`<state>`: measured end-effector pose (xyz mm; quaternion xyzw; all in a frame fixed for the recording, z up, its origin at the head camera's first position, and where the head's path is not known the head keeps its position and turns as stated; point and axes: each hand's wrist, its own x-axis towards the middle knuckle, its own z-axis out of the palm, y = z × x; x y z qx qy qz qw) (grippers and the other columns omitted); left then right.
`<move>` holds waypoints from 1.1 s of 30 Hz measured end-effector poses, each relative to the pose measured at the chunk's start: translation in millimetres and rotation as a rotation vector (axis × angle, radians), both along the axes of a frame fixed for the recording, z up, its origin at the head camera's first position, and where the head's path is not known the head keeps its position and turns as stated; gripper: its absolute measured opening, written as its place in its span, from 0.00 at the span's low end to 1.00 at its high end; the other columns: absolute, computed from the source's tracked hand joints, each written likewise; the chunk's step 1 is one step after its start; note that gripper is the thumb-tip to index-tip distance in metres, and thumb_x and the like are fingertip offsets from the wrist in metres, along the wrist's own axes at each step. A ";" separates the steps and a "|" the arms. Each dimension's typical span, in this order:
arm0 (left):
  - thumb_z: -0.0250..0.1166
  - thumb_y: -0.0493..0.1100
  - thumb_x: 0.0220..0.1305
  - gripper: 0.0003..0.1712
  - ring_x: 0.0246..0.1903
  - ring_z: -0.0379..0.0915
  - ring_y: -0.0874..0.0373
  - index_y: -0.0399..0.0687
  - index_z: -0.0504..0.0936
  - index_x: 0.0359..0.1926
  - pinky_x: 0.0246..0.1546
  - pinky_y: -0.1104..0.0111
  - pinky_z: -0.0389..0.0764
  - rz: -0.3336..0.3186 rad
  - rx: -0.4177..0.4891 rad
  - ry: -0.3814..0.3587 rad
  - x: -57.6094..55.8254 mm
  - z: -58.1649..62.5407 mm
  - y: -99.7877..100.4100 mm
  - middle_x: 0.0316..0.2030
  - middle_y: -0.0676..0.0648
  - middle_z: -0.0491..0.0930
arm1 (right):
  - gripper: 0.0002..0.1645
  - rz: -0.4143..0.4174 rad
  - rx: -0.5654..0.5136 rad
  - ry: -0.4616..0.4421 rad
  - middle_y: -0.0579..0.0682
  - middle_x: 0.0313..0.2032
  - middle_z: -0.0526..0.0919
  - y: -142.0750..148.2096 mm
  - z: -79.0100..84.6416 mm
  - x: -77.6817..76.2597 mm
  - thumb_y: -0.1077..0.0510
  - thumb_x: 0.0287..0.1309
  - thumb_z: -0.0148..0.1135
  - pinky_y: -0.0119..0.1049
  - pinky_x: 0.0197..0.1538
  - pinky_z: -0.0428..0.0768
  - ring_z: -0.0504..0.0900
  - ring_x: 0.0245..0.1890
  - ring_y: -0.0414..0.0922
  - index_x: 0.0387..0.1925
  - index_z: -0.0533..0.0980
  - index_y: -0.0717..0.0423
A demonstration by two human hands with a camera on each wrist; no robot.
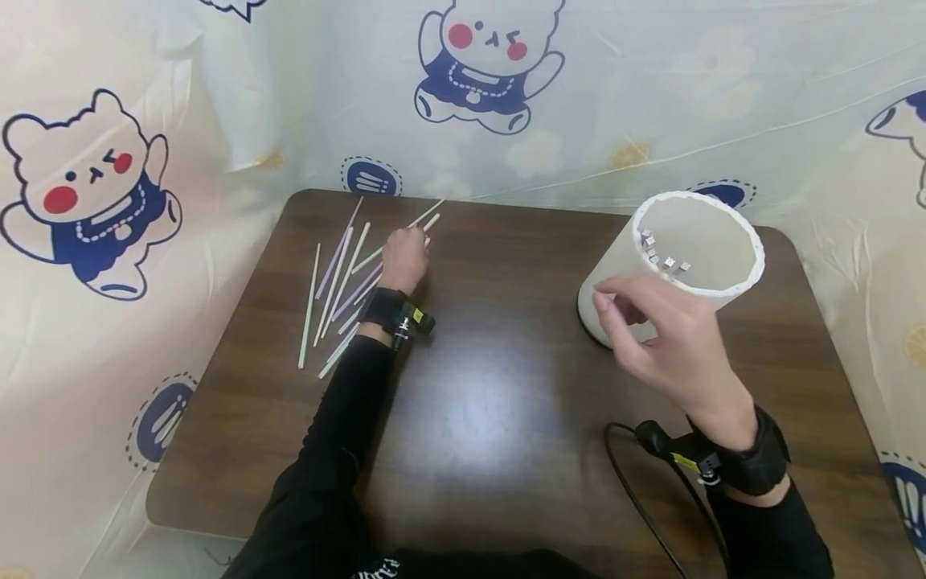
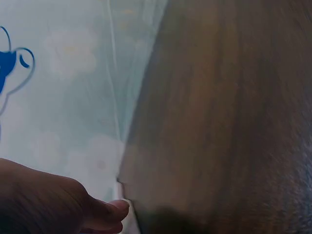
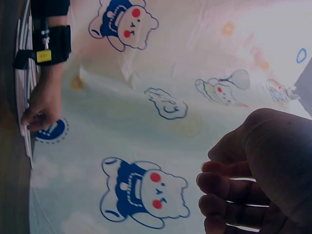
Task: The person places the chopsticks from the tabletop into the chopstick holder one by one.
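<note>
My left hand point(image 1: 405, 259) is over a loose group of thin, straw-like sticks point(image 1: 309, 305) in pale green, white and lilac at the back left of the table. Its thumb and fingers pinch around a pale stick point(image 1: 432, 222); the grip itself is partly hidden. The left wrist view shows the thumb and finger together, low at the table edge. My right hand point(image 1: 669, 338) is raised in front of a white round bin point(image 1: 611, 285), fingers loosely curled and holding nothing. Several small silvery pieces point(image 1: 669, 263) show inside the bin; their full shape is hidden.
The brown wooden table point(image 1: 492, 338) has rounded corners. A black cable point(image 1: 637, 498) loops near my right wrist. Curtains printed with bears point(image 1: 473, 80) hang close behind the table and on both sides.
</note>
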<state>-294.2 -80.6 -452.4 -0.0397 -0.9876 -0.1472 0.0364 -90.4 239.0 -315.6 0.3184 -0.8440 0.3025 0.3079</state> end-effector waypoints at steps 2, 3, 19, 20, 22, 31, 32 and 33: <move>0.66 0.38 0.67 0.08 0.44 0.84 0.39 0.35 0.86 0.40 0.43 0.50 0.86 -0.001 -0.021 -0.004 -3.0 -6.2 2.1 0.41 0.35 0.88 | 0.23 0.023 0.021 0.002 0.51 0.28 0.87 -2.7 -4.0 0.0 0.46 0.72 0.54 0.23 0.38 0.80 0.80 0.27 0.40 0.39 0.84 0.62; 0.67 0.39 0.66 0.09 0.43 0.84 0.40 0.36 0.86 0.40 0.43 0.51 0.86 0.000 -0.033 -0.003 -4.6 -8.8 3.9 0.41 0.36 0.88 | 0.23 0.028 0.029 0.000 0.50 0.28 0.86 -3.6 -5.6 0.2 0.46 0.72 0.54 0.23 0.38 0.80 0.80 0.27 0.40 0.39 0.84 0.61; 0.63 0.31 0.67 0.11 0.48 0.81 0.39 0.35 0.79 0.49 0.51 0.51 0.83 -0.154 0.031 0.054 10.6 8.6 22.9 0.47 0.35 0.82 | 0.10 -0.019 0.117 -0.121 0.49 0.31 0.88 -7.0 -18.1 6.7 0.59 0.58 0.68 0.31 0.34 0.80 0.82 0.29 0.41 0.41 0.84 0.59; 0.63 0.30 0.66 0.12 0.48 0.81 0.38 0.35 0.79 0.50 0.51 0.50 0.83 -0.161 0.054 0.074 13.3 16.3 23.3 0.47 0.35 0.81 | 0.10 -0.024 0.120 -0.124 0.49 0.31 0.88 -6.9 -18.0 6.6 0.60 0.57 0.68 0.31 0.34 0.80 0.82 0.29 0.41 0.41 0.84 0.58; 0.61 0.29 0.66 0.13 0.47 0.81 0.37 0.35 0.79 0.51 0.52 0.50 0.83 -0.179 0.108 0.120 19.6 35.6 25.1 0.47 0.35 0.80 | 0.10 -0.026 0.118 -0.120 0.49 0.30 0.88 -6.8 -18.2 6.3 0.59 0.58 0.68 0.31 0.33 0.79 0.81 0.29 0.40 0.41 0.84 0.59; 0.59 0.35 0.73 0.18 0.48 0.83 0.43 0.37 0.78 0.61 0.53 0.58 0.84 -0.292 0.355 0.452 80.4 140.8 42.4 0.50 0.36 0.85 | 0.10 -0.023 0.100 -0.100 0.50 0.30 0.87 -8.1 -17.8 2.1 0.58 0.59 0.66 0.32 0.32 0.79 0.81 0.28 0.41 0.40 0.84 0.59; 0.59 0.35 0.73 0.18 0.47 0.84 0.44 0.36 0.78 0.60 0.51 0.59 0.84 -0.322 0.387 0.508 89.2 150.1 44.6 0.49 0.36 0.86 | 0.10 -0.023 0.100 -0.105 0.50 0.29 0.87 -8.3 -17.5 1.9 0.58 0.59 0.66 0.32 0.32 0.79 0.81 0.28 0.42 0.41 0.84 0.59; 0.59 0.35 0.73 0.17 0.46 0.84 0.46 0.36 0.79 0.60 0.50 0.60 0.85 -0.352 0.418 0.558 98.0 158.9 46.9 0.47 0.37 0.86 | 0.11 -0.024 0.100 -0.113 0.50 0.30 0.87 -8.6 -17.3 1.8 0.58 0.59 0.67 0.32 0.32 0.79 0.81 0.28 0.42 0.41 0.84 0.59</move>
